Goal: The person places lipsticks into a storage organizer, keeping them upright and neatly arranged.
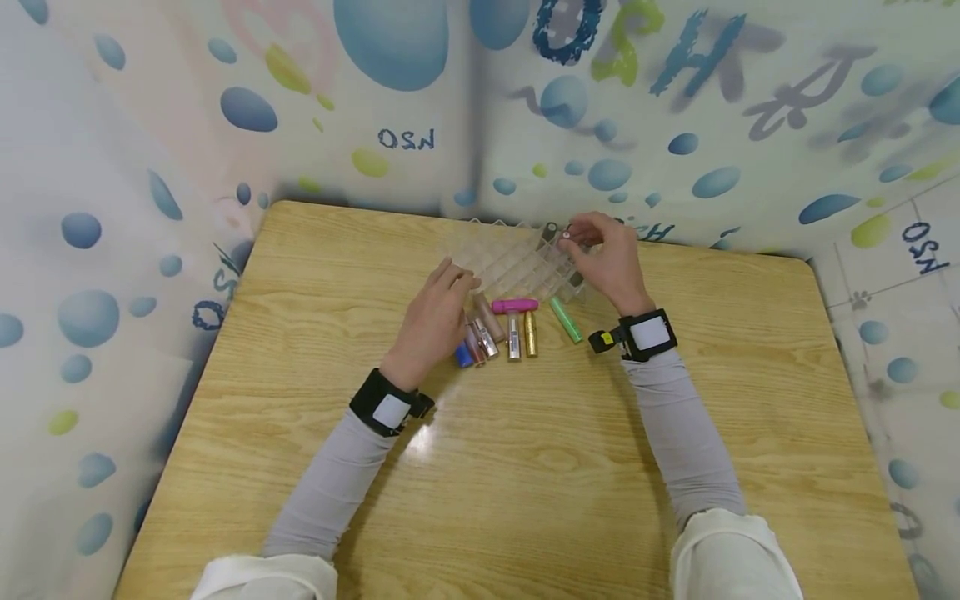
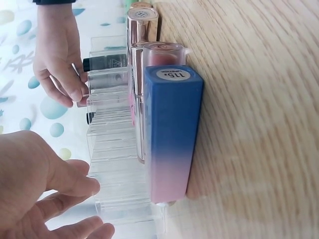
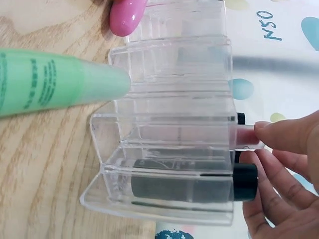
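A clear plastic organizer (image 1: 498, 262) with slanted compartments stands near the table's back edge. At its right end my right hand (image 1: 611, 258) pinches the top of a small pinkish lip gloss tube (image 3: 246, 137) between thumb and fingers; its lower part sits inside a compartment. Beside it a dark tube with a black cap (image 3: 244, 181) stands in the end compartment. My left hand (image 1: 435, 312) is at the organizer's left end, fingers loosely bent, fingertips (image 2: 92, 186) right at its rim and holding nothing. Before the organizer lies a blue-and-pink lipstick (image 2: 172, 129).
More lip tubes lie in front of the organizer: a bright pink tube (image 1: 515, 306), a silver tube (image 1: 513, 337), a gold tube (image 1: 531, 335) and a green tube (image 1: 566, 321). Behind the wooden table (image 1: 525, 467) hangs a patterned wall covering (image 1: 420, 175).
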Available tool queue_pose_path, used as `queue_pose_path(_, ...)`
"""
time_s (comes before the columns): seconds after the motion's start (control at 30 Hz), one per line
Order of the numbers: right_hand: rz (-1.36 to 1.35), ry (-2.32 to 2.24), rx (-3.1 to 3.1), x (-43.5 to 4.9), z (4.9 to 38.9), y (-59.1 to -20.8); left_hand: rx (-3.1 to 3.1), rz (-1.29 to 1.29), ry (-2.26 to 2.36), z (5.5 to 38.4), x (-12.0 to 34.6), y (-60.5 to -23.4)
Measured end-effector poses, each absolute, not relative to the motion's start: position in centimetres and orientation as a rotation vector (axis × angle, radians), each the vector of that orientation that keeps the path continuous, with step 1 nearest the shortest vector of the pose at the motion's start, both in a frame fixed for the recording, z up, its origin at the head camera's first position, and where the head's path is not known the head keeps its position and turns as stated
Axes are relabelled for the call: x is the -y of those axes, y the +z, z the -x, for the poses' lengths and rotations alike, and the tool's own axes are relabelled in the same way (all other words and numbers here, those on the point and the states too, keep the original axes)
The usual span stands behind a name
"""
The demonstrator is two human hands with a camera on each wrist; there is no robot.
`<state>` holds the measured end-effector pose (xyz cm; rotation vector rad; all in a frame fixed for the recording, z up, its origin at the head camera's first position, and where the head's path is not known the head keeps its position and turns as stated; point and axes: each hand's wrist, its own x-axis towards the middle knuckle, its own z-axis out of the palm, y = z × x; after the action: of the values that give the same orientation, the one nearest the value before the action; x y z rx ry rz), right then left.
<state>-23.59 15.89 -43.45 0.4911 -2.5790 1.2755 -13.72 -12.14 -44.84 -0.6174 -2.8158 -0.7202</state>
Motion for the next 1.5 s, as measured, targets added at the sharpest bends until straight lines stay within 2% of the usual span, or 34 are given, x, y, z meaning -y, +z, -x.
queue_pose_path(0.47, -0.536, 1.195, 2.524, -17.2, 22.2, -42.8, 2.833, 0.641, -0.668, 13.8, 12.2, -44.7)
queue_pose_path(1.0, -0.521, 1.195, 2.458, -18.1, 15.6, -42.0, 2.804, 0.613, -0.727, 13.5, 12.0, -44.9)
queue_pose_path(1.27, -0.607, 1.138, 2.634, -18.0, 14.1, -42.5, 2.736, 0.579, -0.748, 13.0, 11.6, -44.8)
queue_pose_path(1.5, -0.531, 1.053, 2.932, -17.8, 14.1, -43.5, 2.661, 0.637, -0.778, 12.7, 10.8, -44.2)
